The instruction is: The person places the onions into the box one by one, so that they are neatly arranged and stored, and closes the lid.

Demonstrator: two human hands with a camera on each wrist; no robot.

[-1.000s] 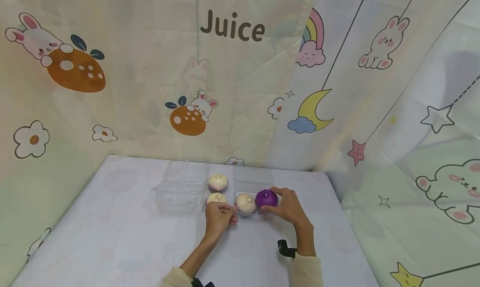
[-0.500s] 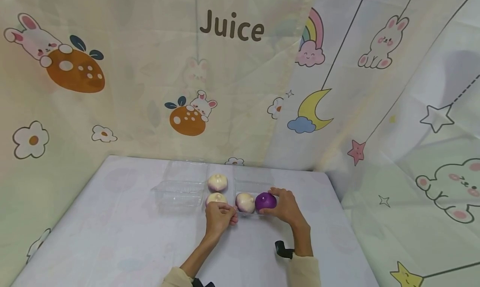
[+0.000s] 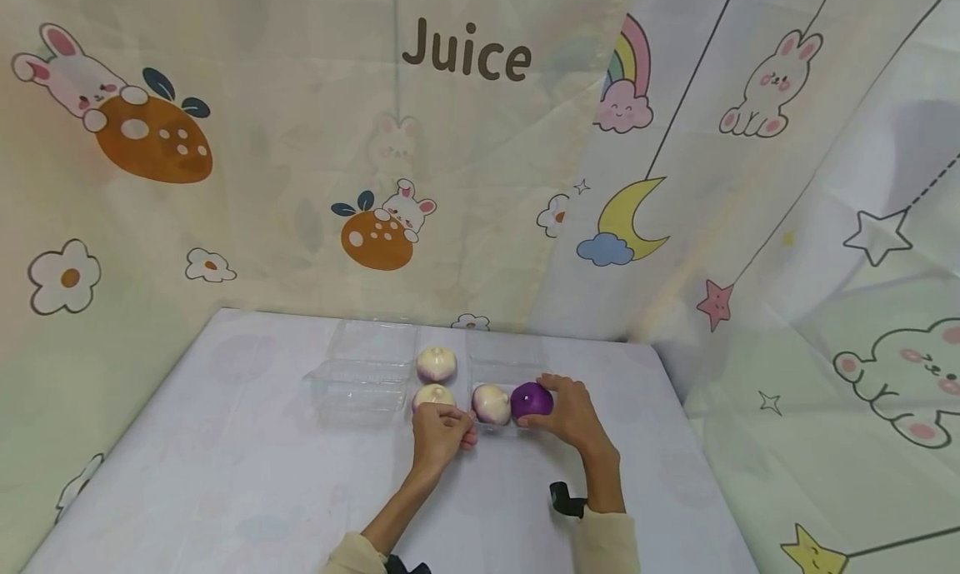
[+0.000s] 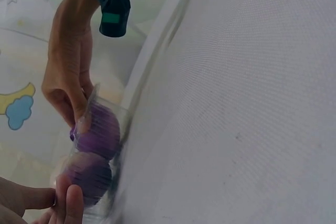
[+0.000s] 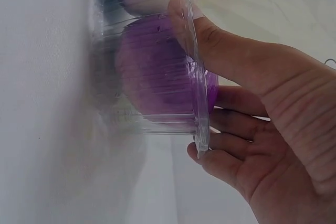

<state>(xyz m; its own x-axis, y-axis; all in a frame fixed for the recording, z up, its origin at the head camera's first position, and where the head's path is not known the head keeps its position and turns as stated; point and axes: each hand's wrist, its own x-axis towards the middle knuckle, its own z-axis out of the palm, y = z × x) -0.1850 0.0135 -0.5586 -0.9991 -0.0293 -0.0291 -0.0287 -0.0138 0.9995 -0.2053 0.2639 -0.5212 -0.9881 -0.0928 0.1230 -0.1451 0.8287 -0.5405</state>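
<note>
A purple onion point(image 3: 532, 399) sits in the right end of a clear plastic box point(image 5: 201, 124), beside a white-and-purple onion point(image 3: 491, 405). My right hand point(image 3: 573, 411) holds the purple onion between thumb and fingers, close to the box rim. My left hand point(image 3: 438, 434) is at the box's near left corner, thumb and fingers together at its edge; in the left wrist view its fingers point(image 4: 68, 203) lie against the clear wall. Another pale onion point(image 3: 433, 395) is partly hidden behind the left hand, and one more pale onion point(image 3: 437, 363) lies farther back.
A second clear plastic box point(image 3: 360, 391) stands with its lid raised, left of the loose onions. The first box's open lid point(image 3: 510, 349) leans behind it. The white-covered table point(image 3: 247, 474) ends at a printed curtain point(image 3: 285, 141) at the back.
My right hand and the purple onion have shifted slightly left and down, settling beside the pale onion in the box. The left hand has stayed nearly still.
</note>
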